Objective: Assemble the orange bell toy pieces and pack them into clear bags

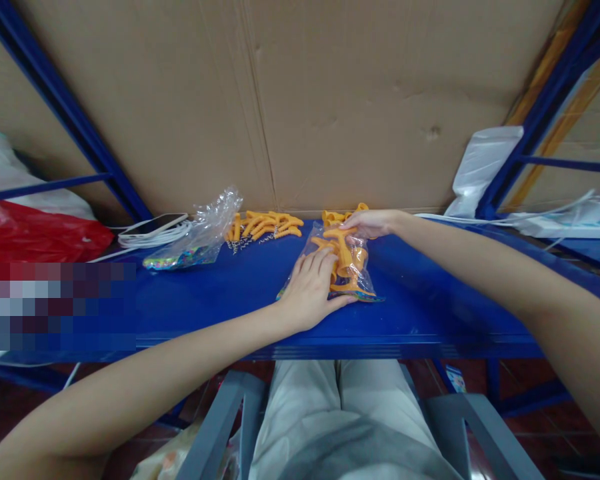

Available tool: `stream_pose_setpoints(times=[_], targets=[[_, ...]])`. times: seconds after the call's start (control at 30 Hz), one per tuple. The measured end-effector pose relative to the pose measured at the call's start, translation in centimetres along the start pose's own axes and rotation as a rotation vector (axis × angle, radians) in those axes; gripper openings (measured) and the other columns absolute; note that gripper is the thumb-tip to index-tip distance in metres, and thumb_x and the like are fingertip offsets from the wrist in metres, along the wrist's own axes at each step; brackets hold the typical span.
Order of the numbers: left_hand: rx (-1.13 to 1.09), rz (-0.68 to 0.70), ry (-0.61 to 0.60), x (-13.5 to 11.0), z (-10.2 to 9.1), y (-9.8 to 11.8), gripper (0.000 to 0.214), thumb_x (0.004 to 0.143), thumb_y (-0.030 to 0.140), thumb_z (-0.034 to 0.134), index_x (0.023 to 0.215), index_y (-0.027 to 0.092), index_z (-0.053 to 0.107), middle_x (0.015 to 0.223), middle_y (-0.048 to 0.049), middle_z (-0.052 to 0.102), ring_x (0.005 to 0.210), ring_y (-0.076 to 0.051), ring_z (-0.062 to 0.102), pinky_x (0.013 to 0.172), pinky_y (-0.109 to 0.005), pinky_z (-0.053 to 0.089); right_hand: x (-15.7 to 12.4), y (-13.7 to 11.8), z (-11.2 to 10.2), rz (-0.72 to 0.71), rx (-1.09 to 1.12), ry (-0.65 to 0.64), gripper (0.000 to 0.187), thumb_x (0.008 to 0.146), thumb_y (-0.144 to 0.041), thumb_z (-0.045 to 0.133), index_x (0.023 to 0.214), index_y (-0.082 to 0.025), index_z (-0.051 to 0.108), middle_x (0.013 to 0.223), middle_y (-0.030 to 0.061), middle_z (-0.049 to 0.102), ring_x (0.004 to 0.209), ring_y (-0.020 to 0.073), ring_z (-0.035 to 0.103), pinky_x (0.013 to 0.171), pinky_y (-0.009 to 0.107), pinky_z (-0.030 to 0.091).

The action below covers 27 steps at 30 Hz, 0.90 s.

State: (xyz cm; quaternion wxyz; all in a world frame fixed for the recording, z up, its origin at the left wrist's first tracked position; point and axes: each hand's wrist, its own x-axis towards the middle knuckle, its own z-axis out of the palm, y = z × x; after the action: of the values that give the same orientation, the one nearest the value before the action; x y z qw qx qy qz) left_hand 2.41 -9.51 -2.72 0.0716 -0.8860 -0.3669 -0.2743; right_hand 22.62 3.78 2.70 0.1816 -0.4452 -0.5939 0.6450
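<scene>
A clear plastic bag (316, 235) lies on the blue tabletop, with several orange plastic pieces inside. My left hand (307, 283) rests over the bag's left side, fingers stretched out and thumb apart. At the bag's far end, my right hand (371, 224) has its fingers closed on an orange T-shaped piece (347, 252); part of the grip is hidden. Just behind that hand sit more orange pieces (333, 217). To the left is a pile of orange-handled corkscrews (266, 223) with metal spirals.
Left of the pile lies another clear bag (213, 223) with colourful contents at its base. A coiled white cable (155, 235) is beside it. Cardboard (330, 100) backs the blue table (220, 307). A white plastic packet (485, 167) leans at the right post.
</scene>
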Motion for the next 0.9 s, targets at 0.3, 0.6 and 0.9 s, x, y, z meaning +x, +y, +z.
stream_pose_setpoints(times=[0.3,0.6,0.9], targets=[[0.004,-0.014,0.009,-0.2,0.3,0.0,0.064,0.079,0.057,0.052,0.123,0.013,0.04,0.135,-0.0192,0.046,0.128,-0.031,0.04,0.106,-0.053,0.028,0.1,1.0,-1.3,-0.09,-0.006,-0.134,0.012,0.088,-0.019,0.048,0.083,-0.013,0.057,0.054,-0.0006,0.056,0.043,0.0069,0.046,0.041,0.016,0.037],[0.025,0.02,-0.019,-0.1,0.2,-0.1,0.063,0.078,0.061,0.05,0.119,0.013,0.044,0.125,-0.0182,0.053,0.122,-0.031,0.046,0.103,-0.052,0.031,-0.6,1.0,-1.1,-0.002,-0.092,-0.093,0.017,0.091,-0.023,0.044,0.087,-0.012,0.057,0.055,-0.0001,0.058,0.045,0.0083,0.051,0.046,0.018,0.041],[-0.018,0.057,-0.014,-0.1,-0.1,-0.3,0.063,0.078,0.057,0.053,0.123,0.014,0.042,0.131,-0.0178,0.048,0.125,-0.031,0.042,0.104,-0.051,0.032,-1.9,0.8,0.3,-0.086,0.029,0.009,0.02,0.089,-0.009,0.041,0.097,-0.01,0.06,0.071,0.0034,0.067,0.056,0.0079,0.06,0.062,0.018,0.049]])
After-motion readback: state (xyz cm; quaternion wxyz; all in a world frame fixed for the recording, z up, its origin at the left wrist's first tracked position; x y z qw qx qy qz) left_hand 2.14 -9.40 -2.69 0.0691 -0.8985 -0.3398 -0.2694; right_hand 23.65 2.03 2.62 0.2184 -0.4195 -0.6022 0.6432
